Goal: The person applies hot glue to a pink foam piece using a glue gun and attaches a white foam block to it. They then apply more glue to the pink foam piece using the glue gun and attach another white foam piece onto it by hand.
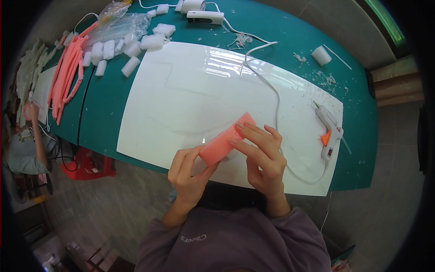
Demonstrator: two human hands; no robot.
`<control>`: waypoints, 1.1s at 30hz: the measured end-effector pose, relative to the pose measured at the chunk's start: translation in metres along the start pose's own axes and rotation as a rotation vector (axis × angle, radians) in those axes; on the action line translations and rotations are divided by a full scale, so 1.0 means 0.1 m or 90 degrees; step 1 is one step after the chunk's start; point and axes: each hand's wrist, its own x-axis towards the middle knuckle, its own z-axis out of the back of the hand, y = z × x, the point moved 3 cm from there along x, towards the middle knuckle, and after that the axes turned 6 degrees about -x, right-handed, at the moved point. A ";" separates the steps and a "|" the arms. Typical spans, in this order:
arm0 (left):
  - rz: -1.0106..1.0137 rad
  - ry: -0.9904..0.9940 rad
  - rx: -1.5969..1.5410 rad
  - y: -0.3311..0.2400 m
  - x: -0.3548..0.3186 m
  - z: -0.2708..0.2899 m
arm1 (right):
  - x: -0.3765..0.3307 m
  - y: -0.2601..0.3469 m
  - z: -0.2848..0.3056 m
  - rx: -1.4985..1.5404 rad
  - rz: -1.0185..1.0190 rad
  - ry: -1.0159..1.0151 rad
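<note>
The green table [290,27] stands on a grey floor [122,204]; a glossy white board [181,104] covers its near middle. A red stool [97,165] and part of another person [27,152] are visible at left.

The pink piece [222,146] is held clear of the board's near part, tilted, its right end farther from the wearer. The left hand [186,177] grips its near-left end, narrowed, thumb below and fingers at the end. The right hand [267,165] has fingertips against its upper side near the far end, little finger lifted; whether the thumb presses on it cannot be told.

A glue gun [334,132] with an orange trigger lies on the board's right side; a white cord [277,93] runs across the board. Beyond the right corner: a white roll [321,55] beside a thin stick [338,57], with scraps nearby. Far left: white blocks [108,50], a clear bag [124,27] and pink strips [65,86].
</note>
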 end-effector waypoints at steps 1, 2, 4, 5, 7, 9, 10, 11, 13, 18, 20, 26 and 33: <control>-0.007 -0.001 -0.001 0.00 0.01 -0.01 | 0.00 -0.01 0.00 0.007 -0.002 -0.006; -0.004 -0.002 -0.001 0.02 -0.01 -0.02 | 0.00 -0.03 -0.01 0.013 -0.005 -0.012; -0.036 -0.015 -0.001 0.07 -0.07 -0.05 | -0.01 -0.05 -0.03 0.019 0.001 -0.019; -0.032 -0.016 0.000 0.11 -0.08 -0.07 | -0.01 -0.06 -0.03 0.023 0.007 -0.029; -0.074 -0.018 -0.006 0.15 -0.09 -0.08 | 0.00 -0.08 -0.04 0.030 0.005 -0.030; -0.083 -0.018 -0.024 0.18 -0.11 -0.08 | 0.00 -0.09 -0.05 0.038 0.004 -0.029; -0.098 -0.016 -0.045 0.18 -0.11 -0.08 | 0.00 -0.09 -0.05 0.039 0.003 -0.037; -0.092 -0.017 -0.043 0.19 -0.10 -0.08 | -0.01 -0.10 -0.05 0.041 0.003 -0.046; -0.104 -0.005 -0.066 0.17 -0.07 -0.05 | -0.06 -0.12 -0.06 0.036 0.007 -0.054; -0.126 0.029 -0.091 0.22 -0.07 -0.05 | -0.14 -0.13 -0.08 0.047 0.019 -0.067; -0.143 0.023 -0.105 0.22 -0.06 -0.04 | -0.16 -0.12 -0.08 0.028 0.024 -0.066; -0.140 0.039 -0.110 0.25 -0.06 -0.03 | -0.21 -0.15 -0.12 0.032 0.033 -0.112; -0.119 0.016 -0.110 0.26 -0.05 -0.05 | -0.21 -0.16 -0.14 0.011 0.027 -0.117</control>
